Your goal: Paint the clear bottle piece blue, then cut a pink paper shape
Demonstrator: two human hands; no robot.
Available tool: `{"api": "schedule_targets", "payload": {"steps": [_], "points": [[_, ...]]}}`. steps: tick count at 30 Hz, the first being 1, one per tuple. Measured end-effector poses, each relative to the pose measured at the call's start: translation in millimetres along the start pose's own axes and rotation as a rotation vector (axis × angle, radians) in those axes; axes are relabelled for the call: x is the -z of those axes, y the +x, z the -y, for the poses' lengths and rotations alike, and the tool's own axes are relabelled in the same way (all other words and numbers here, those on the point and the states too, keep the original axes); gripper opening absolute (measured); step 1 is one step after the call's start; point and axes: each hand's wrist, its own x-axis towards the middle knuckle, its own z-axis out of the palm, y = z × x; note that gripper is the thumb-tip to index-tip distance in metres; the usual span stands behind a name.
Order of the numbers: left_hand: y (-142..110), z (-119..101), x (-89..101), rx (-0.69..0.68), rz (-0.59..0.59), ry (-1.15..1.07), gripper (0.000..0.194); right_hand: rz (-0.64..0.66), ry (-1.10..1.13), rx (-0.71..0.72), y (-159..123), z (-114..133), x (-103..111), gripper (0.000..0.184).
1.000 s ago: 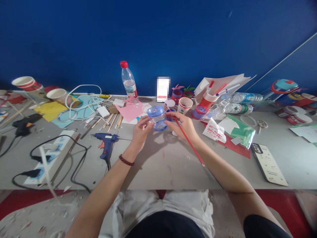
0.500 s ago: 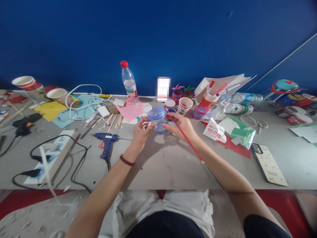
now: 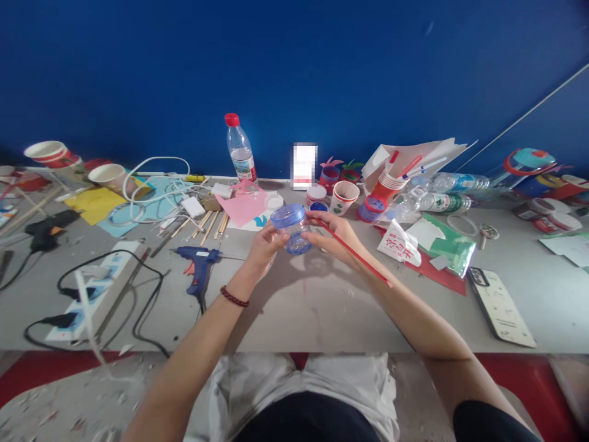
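A small clear-blue plastic bottle piece (image 3: 292,228) is held up over the grey table (image 3: 294,307) between both hands. My left hand (image 3: 262,244) grips its left side with closed fingers. My right hand (image 3: 335,236) touches its right side and pinches a long red paintbrush (image 3: 356,254), whose handle runs back along my right forearm. Just behind the hands stand a small blue paint pot (image 3: 318,207) and a white paper cup with green dots (image 3: 344,196).
A blue glue gun (image 3: 197,262) lies left of my hands, with a power strip and black cables (image 3: 92,288) further left. Wooden sticks, pink paper, a water bottle (image 3: 240,149), red cups, plastic bottles, red and green paper and a phone (image 3: 499,302) crowd the back and right.
The blue bottle piece has been tipped and turned slightly between my hands. The red brush handle has swung lower, lying closer along my right forearm.
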Motion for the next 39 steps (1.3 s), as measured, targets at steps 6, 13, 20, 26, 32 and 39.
{"api": "schedule_targets", "payload": {"steps": [6, 13, 20, 26, 32, 39], "points": [[4, 5, 4.1, 0.015, -0.034, -0.061, 0.046, -0.124, -0.03, 0.166, -2, 3, 1, 0.038], [12, 6, 12.0, 0.101, -0.077, -0.251, 0.058, -0.315, 0.044, 0.381, -11, 20, 1, 0.033], [15, 4, 16.1, 0.08, -0.109, -0.319, 0.055, -0.285, -0.059, 0.585, -29, 30, -3, 0.033], [17, 4, 18.7, 0.036, -0.082, -0.305, 0.051, -0.251, -0.164, 0.63, -38, 31, -8, 0.031], [17, 4, 22.9, 0.044, -0.072, -0.272, 0.054, -0.285, -0.274, 0.756, -35, 29, -11, 0.028], [18, 1, 22.7, 0.054, -0.094, -0.273, 0.053, -0.297, -0.463, 0.99, -34, 18, -17, 0.029]]}}
